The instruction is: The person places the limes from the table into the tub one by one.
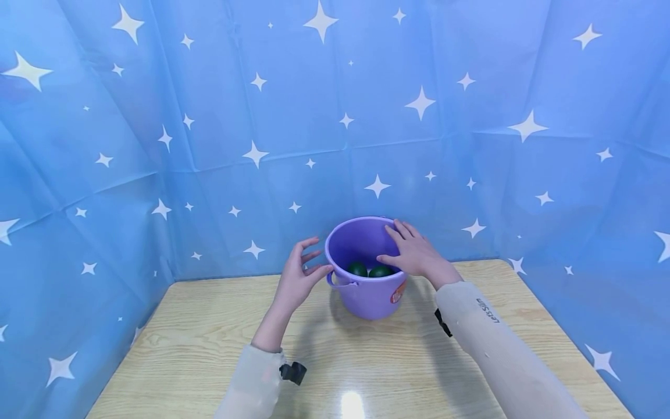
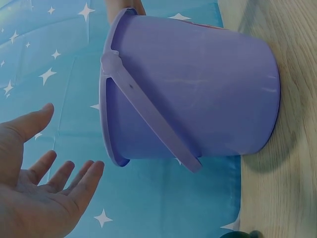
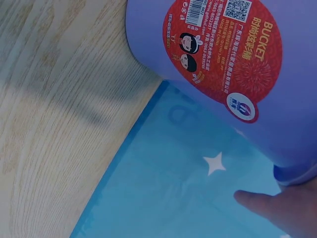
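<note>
The left hand (image 1: 296,282), spread, is at the bucket's (image 1: 366,299) nine o'clock; the right hand (image 1: 417,255), spread, overlaps three o'clock. Even, opposed pressure should steady it.

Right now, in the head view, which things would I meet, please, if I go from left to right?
Left sleeve → left grip → purple bucket with two dark green round objects inside → right grip → right sleeve.

Right hand (image 3: 292,210) shows one straight finger (image 3: 255,202), purple bucket (image 3: 294,109) above it with rim (image 3: 297,173) just beside finger base and red label (image 3: 233,49) farther up, blue cloth (image 3: 163,183) behind finger, white star (image 3: 215,163) near its tip, wood table (image 3: 64,109) well past tip.
</note>
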Demonstrator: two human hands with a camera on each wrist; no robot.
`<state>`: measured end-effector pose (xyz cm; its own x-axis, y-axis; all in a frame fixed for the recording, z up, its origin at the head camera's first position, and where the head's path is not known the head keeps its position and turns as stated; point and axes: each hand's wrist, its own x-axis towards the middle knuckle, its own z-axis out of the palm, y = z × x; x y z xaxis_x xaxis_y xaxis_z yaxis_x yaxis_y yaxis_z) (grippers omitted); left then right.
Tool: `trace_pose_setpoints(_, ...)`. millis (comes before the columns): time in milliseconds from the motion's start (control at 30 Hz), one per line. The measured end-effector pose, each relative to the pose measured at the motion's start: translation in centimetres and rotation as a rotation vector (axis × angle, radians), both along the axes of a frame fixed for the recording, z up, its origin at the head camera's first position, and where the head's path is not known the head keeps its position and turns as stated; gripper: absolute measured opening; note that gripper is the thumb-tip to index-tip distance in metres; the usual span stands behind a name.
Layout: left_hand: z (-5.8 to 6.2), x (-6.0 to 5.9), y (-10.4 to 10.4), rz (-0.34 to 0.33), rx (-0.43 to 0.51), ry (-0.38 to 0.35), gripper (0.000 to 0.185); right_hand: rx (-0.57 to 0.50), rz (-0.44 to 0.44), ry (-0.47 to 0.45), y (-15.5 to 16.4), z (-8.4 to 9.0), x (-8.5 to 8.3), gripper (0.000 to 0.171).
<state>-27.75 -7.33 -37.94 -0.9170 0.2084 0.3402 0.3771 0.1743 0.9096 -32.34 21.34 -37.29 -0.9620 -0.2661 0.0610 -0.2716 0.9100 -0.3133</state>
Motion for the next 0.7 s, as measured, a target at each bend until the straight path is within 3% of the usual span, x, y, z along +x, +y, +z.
trace_pose_setpoints(700, -0.41, 0.19, -0.74, 0.021, -0.063, 0.018, 0.051, 0.0, 0.001, -0.001, -0.06, 0.03, 0.01, 0.085)
